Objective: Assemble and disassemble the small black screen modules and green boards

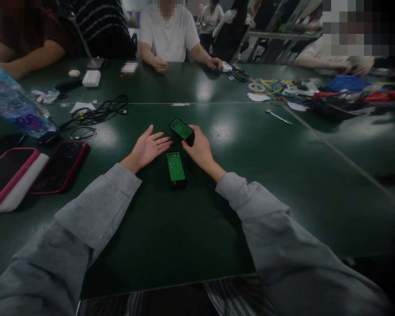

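Between my fingers and thumb, my right hand [199, 147] grips a black-cased device with a green circuit board [181, 128] showing on top, tilted at an angle. My left hand [148, 147] is open, palm turned up and fingers stretched toward that device, with nothing in it. Just below the two hands, a second black-cased device with a green circuit board [175, 166] lies face up on the dark green table [171, 237]. Neither hand touches this second one.
Phones in red cases [64, 169] and a large plastic bottle [18, 101] are at the left. Black cables [102, 109] lie beyond my left hand. A wrench [279, 116] rests right of centre, near a heap of coloured wires [273, 87]. Several people sit across the table.
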The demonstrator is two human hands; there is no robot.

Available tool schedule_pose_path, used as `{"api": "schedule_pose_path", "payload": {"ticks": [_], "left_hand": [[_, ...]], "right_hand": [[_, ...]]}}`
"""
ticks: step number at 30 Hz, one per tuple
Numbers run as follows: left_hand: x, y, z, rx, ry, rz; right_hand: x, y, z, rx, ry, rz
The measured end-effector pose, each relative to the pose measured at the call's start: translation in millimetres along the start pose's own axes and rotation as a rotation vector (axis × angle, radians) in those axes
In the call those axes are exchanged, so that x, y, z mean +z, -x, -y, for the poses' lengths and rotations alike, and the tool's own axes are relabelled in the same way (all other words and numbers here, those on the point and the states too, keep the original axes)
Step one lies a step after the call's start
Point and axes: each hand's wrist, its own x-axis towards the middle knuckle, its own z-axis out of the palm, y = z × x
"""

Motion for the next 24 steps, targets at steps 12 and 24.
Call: {"api": "schedule_pose_path", "payload": {"ticks": [12,24], "left_hand": [[8.8,-19,4,-0.115,0.285,0.005],[14.3,-18,3,-0.033,0.326,-0.112]], "right_hand": [[4,-3,28,-0.442,0.035,0.296],[7,-1,28,-0.298,-0.133,0.114]]}}
